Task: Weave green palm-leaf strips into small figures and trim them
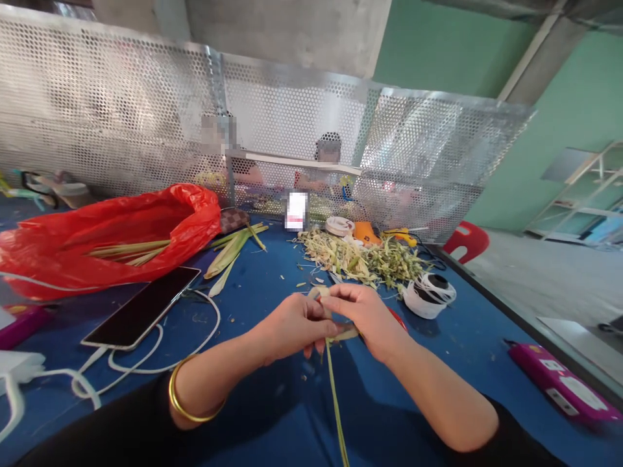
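Note:
Both hands meet over the middle of the blue table. My left hand [299, 327] is closed, thumb against fingers, on a pale green plant-fibre strip [335, 402] that hangs down toward the front edge. Pinched beside it, my right hand [365, 318] grips a pale looped band [348, 334] of what looks like the same fibre. The fingers hide much of the piece, so how strip and band join cannot be seen. Something red [398, 319] shows just behind my right hand. A gold bangle [178, 395] circles my left wrist.
A heap of fibre scraps [365, 259] lies behind my hands, with a tape roll [339, 226] and a white twine spool [428, 295] near it. At left are a red plastic bag [97, 220], long leaves [228, 253] and a cabled tablet [143, 308]. A perforated metal screen [292, 110] stands behind.

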`<action>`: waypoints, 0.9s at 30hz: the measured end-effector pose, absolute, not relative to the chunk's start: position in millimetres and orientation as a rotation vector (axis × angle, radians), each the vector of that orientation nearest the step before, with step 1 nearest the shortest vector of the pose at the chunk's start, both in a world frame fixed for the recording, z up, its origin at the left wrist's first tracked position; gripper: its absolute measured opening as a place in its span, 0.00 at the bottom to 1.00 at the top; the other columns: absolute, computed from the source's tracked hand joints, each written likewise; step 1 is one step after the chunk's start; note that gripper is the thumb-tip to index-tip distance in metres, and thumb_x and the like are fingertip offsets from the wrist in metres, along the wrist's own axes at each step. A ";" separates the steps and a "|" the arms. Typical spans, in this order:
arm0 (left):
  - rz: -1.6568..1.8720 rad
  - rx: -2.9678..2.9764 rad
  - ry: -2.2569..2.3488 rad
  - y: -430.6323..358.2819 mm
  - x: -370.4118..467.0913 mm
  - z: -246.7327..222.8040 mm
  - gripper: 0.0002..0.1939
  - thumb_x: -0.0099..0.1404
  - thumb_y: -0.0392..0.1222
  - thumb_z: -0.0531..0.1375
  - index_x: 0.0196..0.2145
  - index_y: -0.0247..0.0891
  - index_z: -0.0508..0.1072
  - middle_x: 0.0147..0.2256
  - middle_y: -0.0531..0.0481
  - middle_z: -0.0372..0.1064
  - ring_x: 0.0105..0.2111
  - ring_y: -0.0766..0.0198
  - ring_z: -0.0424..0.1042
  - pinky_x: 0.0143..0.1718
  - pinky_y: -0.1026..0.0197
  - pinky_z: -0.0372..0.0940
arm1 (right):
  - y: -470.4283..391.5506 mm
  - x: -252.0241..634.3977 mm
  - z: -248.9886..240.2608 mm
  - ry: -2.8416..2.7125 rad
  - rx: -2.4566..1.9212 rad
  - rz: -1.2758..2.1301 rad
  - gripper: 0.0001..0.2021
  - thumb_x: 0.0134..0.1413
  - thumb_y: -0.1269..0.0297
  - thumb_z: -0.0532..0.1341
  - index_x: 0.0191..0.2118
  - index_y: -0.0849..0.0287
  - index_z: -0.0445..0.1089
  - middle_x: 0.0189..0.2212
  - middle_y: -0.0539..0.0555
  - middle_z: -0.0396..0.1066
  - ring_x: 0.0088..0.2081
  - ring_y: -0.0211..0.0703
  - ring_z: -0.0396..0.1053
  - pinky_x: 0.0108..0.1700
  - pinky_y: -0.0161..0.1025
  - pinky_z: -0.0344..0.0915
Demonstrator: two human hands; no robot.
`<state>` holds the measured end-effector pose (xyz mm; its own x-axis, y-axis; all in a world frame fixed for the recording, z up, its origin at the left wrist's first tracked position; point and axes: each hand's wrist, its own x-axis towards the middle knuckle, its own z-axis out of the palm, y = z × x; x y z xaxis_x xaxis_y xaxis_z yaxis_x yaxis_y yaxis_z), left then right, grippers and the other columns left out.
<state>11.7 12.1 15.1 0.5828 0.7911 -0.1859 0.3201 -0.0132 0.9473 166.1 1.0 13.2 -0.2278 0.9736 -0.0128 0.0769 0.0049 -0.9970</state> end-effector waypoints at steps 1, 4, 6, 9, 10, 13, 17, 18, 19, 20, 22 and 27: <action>0.480 1.589 0.988 12.3 12.8 13.5 0.17 0.55 0.49 0.60 0.16 0.36 0.66 0.14 0.56 0.63 0.13 0.72 0.60 0.16 0.68 0.56 | 0.1 165.1 13.8 -1.368 -1.128 1.322 0.09 0.48 0.60 0.64 0.27 0.60 0.69 0.23 0.48 0.67 0.25 0.37 0.63 0.29 0.35 0.60; 0.467 1.531 1.062 13.9 13.4 13.1 0.16 0.55 0.49 0.59 0.17 0.36 0.67 0.15 0.54 0.66 0.13 0.72 0.60 0.15 0.68 0.52 | -3.7 165.0 18.4 -1.368 -1.079 1.131 0.06 0.47 0.63 0.65 0.28 0.59 0.69 0.23 0.47 0.65 0.27 0.37 0.62 0.30 0.34 0.60; 0.489 1.462 1.071 15.7 11.9 15.1 0.15 0.55 0.49 0.59 0.18 0.36 0.68 0.17 0.53 0.68 0.14 0.71 0.61 0.15 0.68 0.53 | -8.2 165.3 21.0 -1.535 -1.075 0.811 0.05 0.49 0.65 0.63 0.28 0.58 0.68 0.24 0.47 0.64 0.28 0.37 0.62 0.31 0.35 0.60; 0.563 1.314 1.034 19.6 7.8 18.2 0.13 0.53 0.45 0.59 0.17 0.35 0.69 0.15 0.55 0.66 0.14 0.71 0.61 0.17 0.67 0.55 | -17.6 163.7 21.9 -1.937 -0.939 0.124 0.03 0.54 0.71 0.59 0.30 0.58 0.68 0.29 0.51 0.68 0.32 0.39 0.65 0.37 0.38 0.61; 0.591 1.261 1.028 21.1 6.3 19.0 0.12 0.52 0.44 0.60 0.16 0.36 0.69 0.13 0.56 0.64 0.13 0.71 0.60 0.17 0.68 0.54 | -20.7 162.7 21.5 -2.075 -0.864 -0.092 0.04 0.55 0.73 0.58 0.33 0.59 0.69 0.30 0.52 0.69 0.33 0.40 0.66 0.39 0.40 0.61; 0.652 1.147 1.032 25.3 2.6 20.5 0.13 0.49 0.46 0.64 0.15 0.36 0.68 0.10 0.59 0.59 0.12 0.73 0.56 0.15 0.69 0.51 | -27.2 160.0 20.1 -2.378 -0.694 -0.585 0.09 0.58 0.75 0.54 0.38 0.61 0.70 0.31 0.54 0.71 0.34 0.41 0.67 0.42 0.43 0.61; 0.680 1.044 1.034 29.5 -0.4 21.3 0.13 0.47 0.48 0.66 0.22 0.35 0.74 0.15 0.56 0.64 0.15 0.72 0.60 0.16 0.69 0.53 | -27.5 158.3 17.4 -2.461 -0.587 -0.961 0.09 0.58 0.75 0.54 0.35 0.62 0.72 0.31 0.56 0.72 0.34 0.44 0.68 0.41 0.46 0.62; 0.690 1.014 1.035 30.4 -0.8 21.1 0.13 0.47 0.48 0.66 0.25 0.34 0.76 0.17 0.55 0.66 0.16 0.71 0.61 0.15 0.69 0.53 | -26.5 157.8 16.0 -2.461 -0.563 -1.001 0.09 0.58 0.75 0.54 0.35 0.63 0.72 0.31 0.57 0.73 0.35 0.45 0.68 0.40 0.46 0.62; 0.700 0.993 1.035 31.4 -1.2 20.7 0.14 0.47 0.48 0.66 0.27 0.34 0.77 0.18 0.54 0.68 0.16 0.71 0.61 0.14 0.70 0.52 | -25.5 157.2 14.2 -2.465 -0.549 -1.027 0.08 0.58 0.75 0.55 0.35 0.63 0.72 0.32 0.58 0.73 0.36 0.46 0.68 0.39 0.46 0.62; 0.712 0.964 1.029 32.4 -1.4 20.2 0.13 0.48 0.47 0.66 0.28 0.34 0.77 0.20 0.52 0.70 0.17 0.72 0.62 0.14 0.70 0.50 | -24.4 156.4 12.0 -2.472 -0.537 -1.046 0.08 0.58 0.75 0.55 0.35 0.63 0.72 0.32 0.58 0.73 0.36 0.46 0.68 0.39 0.46 0.63; 0.734 0.891 0.997 34.1 -1.6 19.2 0.10 0.51 0.44 0.64 0.28 0.34 0.77 0.22 0.51 0.71 0.17 0.72 0.63 0.13 0.71 0.48 | -22.5 154.4 7.5 -2.492 -0.519 -1.076 0.07 0.58 0.74 0.55 0.35 0.63 0.72 0.33 0.58 0.73 0.35 0.46 0.68 0.39 0.46 0.63; 0.780 0.759 0.901 36.6 -1.1 18.9 0.06 0.57 0.38 0.59 0.30 0.35 0.76 0.22 0.50 0.71 0.20 0.72 0.67 0.18 0.72 0.59 | -20.4 151.5 3.4 -2.536 -0.542 -1.065 0.08 0.58 0.74 0.55 0.39 0.64 0.71 0.34 0.58 0.73 0.37 0.47 0.68 0.46 0.49 0.62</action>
<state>-1.1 36.6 18.9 0.4004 0.8340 -0.3796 -0.2569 0.4998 0.8272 151.5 -20.4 3.4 -0.8709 0.2137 0.4426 0.4656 0.6471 0.6037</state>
